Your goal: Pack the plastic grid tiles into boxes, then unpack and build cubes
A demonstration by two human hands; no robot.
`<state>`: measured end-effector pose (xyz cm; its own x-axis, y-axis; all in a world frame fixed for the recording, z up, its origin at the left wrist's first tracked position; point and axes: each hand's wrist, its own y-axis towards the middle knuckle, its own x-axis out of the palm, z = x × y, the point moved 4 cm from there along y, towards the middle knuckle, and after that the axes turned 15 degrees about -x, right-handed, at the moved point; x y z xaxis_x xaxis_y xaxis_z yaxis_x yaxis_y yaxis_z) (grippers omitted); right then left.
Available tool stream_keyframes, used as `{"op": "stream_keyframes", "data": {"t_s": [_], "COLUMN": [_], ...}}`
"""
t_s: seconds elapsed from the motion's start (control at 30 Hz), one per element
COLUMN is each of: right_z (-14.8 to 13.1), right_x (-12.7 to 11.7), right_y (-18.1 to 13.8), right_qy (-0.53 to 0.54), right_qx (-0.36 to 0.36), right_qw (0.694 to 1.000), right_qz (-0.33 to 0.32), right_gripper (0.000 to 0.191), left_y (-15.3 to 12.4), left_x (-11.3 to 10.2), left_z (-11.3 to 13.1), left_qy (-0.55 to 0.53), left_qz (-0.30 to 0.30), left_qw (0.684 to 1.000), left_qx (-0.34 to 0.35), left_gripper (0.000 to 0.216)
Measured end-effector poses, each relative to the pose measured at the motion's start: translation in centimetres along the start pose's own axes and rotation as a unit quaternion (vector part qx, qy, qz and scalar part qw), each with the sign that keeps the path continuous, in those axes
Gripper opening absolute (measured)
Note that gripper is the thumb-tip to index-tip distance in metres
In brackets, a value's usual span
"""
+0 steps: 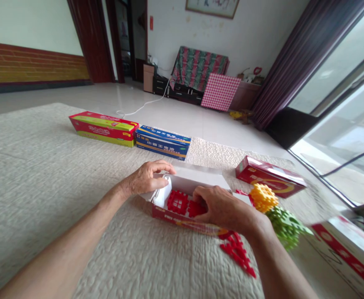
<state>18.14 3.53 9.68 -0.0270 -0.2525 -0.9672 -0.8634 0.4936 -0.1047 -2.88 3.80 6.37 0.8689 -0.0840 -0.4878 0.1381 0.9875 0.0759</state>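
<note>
An opened red cardboard box with a white inside lies in front of me on the quilted cover. My left hand grips its left end, with the thumb by a white wad and the fingers over the raised lid. Inside the box lies a red plastic window-shaped building piece. My right hand reaches into the box, its fingers closed around another red plastic building piece, partly hidden by the hand. More red pieces lie on the cover beside my right forearm.
Stacked yellow pieces and green pieces lie to the right. A red-and-green box, a blue box and a dark red box stand farther off. At the right edge is a white-and-red carton.
</note>
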Motion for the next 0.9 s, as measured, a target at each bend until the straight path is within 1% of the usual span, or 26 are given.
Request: {"op": "stream_keyframes", "data": {"t_s": [0.1, 0.2, 0.33, 0.43, 0.5, 0.57, 0.7, 0.77, 0.83, 0.9], "right_z": [0.4, 0.5, 0.1, 0.1, 0.3, 1.0, 3.2, 4.8, 6.3, 7.5], "right_x": [-0.3, -0.5, -0.4, -0.5, -1.2, -2.6, -6.3, -7.4, -7.5, -6.7], "right_y": [-0.3, -0.7, -0.8, -1.1, -1.6, -2.5, -6.0, -8.0, -9.8, -10.8], "right_qy": [0.007, -0.012, -0.042, -0.03, 0.001, 0.03, 0.031, 0.027, 0.013, -0.014], "right_qx": [0.013, 0.033, 0.029, 0.018, 0.016, 0.015, 0.037, 0.061, 0.083, 0.095], "right_qw": [1.0, 0.999, 0.999, 0.999, 0.999, 0.995, 0.973, 0.959, 0.955, 0.964], "right_qz": [0.009, 0.008, 0.006, 0.024, 0.048, 0.092, 0.224, 0.274, 0.284, 0.246], "right_gripper": [0.023, 0.026, 0.022, 0.017, 0.014, 0.014, 0.014, 0.014, 0.014, 0.014], "left_y": [0.0, 0.0, 0.0, 0.0, 0.0, 0.0, -0.1, 0.0, 0.2, 0.3], "left_x": [0.0, 0.0, -0.1, -0.1, -0.1, 0.0, -0.2, -0.5, -0.7, -0.9], "left_z": [0.1, 0.1, -0.1, -0.1, 0.0, 0.2, 0.0, -0.6, -1.0, -1.3], "left_qy": [0.002, 0.005, 0.013, 0.021, 0.025, 0.029, 0.036, 0.043, 0.048, 0.055], "left_qz": [-0.001, 0.0, -0.001, -0.003, -0.001, 0.002, 0.007, 0.009, -0.001, 0.0], "left_qw": [1.0, 1.0, 1.0, 1.0, 1.0, 1.0, 0.999, 0.999, 0.999, 0.998], "left_qx": [0.002, 0.006, 0.004, -0.004, -0.009, -0.009, -0.012, -0.022, -0.023, -0.019], "left_gripper": [0.029, 0.029, 0.029, 0.03, 0.029, 0.029, 0.027, 0.027, 0.029, 0.028]}}
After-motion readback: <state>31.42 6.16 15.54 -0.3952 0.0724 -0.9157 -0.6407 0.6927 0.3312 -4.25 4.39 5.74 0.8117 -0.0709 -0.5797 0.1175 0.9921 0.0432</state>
